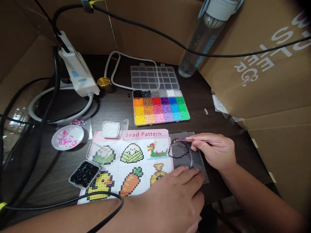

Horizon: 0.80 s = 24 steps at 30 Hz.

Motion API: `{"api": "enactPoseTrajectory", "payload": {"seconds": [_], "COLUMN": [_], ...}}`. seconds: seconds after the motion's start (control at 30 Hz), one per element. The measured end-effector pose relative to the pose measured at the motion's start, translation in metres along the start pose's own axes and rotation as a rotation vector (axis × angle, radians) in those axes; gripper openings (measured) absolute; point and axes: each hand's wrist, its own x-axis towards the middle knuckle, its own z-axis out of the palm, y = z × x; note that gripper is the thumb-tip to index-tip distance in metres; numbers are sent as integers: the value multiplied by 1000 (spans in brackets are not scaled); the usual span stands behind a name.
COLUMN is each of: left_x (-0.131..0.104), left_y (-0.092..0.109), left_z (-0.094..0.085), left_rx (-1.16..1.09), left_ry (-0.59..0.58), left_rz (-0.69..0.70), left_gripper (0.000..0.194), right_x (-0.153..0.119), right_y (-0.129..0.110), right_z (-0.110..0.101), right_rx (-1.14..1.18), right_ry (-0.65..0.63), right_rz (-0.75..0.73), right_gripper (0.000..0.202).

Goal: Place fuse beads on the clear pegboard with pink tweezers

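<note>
My right hand point(220, 150) pinches a pair of thin pink tweezers point(206, 141), their tips at the upper edge of a rounded outline of black fuse beads point(179, 157). Whether a bead sits between the tips is too small to tell. That outline stands on a clear pegboard point(200, 158), which overlaps the right side of a bead pattern sheet point(116, 163). My left hand point(178, 194) lies flat across the board's near edge, fingers stretched out and holding nothing. Left of the sheet, a small open box of black beads point(85, 174) rests near a box of white beads point(110, 129).
An open sorted bead case point(161, 108) lies behind the sheet. At left are a white dish of pink beads point(70, 137), another pegboard point(87, 127) and a power strip point(77, 69). A bottle point(200, 42) leans at the back; a black cable point(150, 29) crosses overhead. Cardboard walls surround the table.
</note>
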Motion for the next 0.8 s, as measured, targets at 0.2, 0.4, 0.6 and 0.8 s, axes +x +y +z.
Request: {"api": "enactPoseTrajectory", "payload": {"seconds": [0.2,0.4,0.6,0.8], "left_x": [-1,-2,-1,-2], "left_y": [1,0,1,0], "left_z": [-2,0,0,-1], "left_rx": [-3,0,-5,1], "left_ry": [0,-5,-12,-16], "left_rz": [0,0,0,-1], "left_gripper": [37,39,38,38], "right_x": [1,-1,-1,0], "right_y": [0,0,0,1], "right_z": [0,-4,-5,-4], "right_rx": [4,11,-16,-20], "right_ry": [-17,4,-2,-11], "right_rz": [1,-2,-16,-14], "right_gripper": [18,20,20,18]}}
